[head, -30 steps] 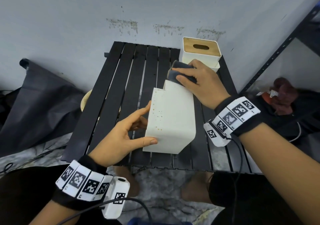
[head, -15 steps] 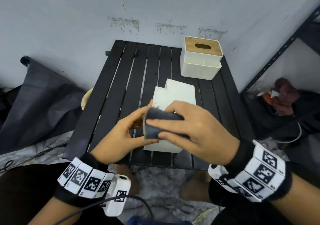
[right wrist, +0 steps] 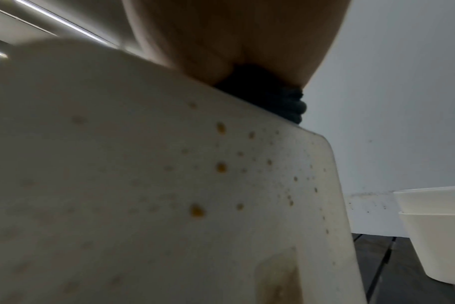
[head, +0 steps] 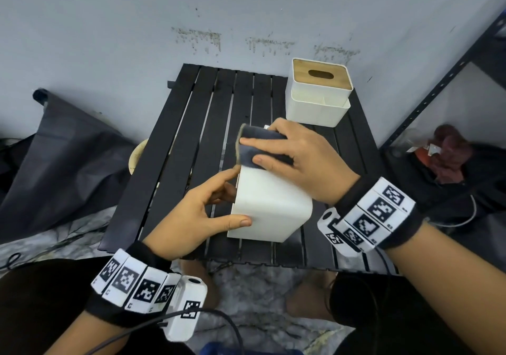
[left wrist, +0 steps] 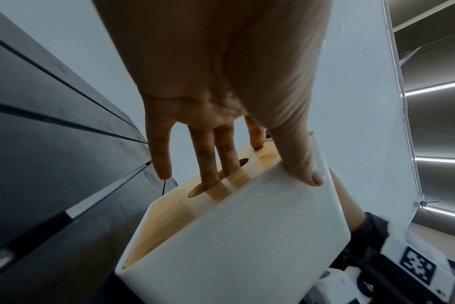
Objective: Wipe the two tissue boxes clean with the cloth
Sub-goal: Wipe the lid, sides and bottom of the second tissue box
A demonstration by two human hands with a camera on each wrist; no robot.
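Observation:
A white tissue box (head: 273, 212) lies on its side on the black slatted table (head: 175, 176), its wooden lid (left wrist: 208, 185) facing left. My left hand (head: 238, 196) grips it, thumb on the upper white face and two fingers (left wrist: 216, 164) in the lid's slot. My right hand (head: 250, 150) holds a folded dark cloth (head: 262, 138) pressed on the box's far end. In the right wrist view the cloth (right wrist: 273, 96) lies on the top edge, above a side face (right wrist: 169, 185) dotted with yellow-brown spots. The second tissue box (head: 317, 94) stands upright at the back right.
A grey wall closes the back. A black bag (head: 63, 157) slumps left of the table. A dark metal shelf frame (head: 438, 86) stands at the right, with a reddish bundle (head: 449, 157) beside it. The table's front edge (head: 273, 261) is just above my knees.
My right hand pulled the cloth along the box's upper face to the near end, then pushed it back to the far end. The spots seen on that face no longer show. The left hand's hold is unchanged.

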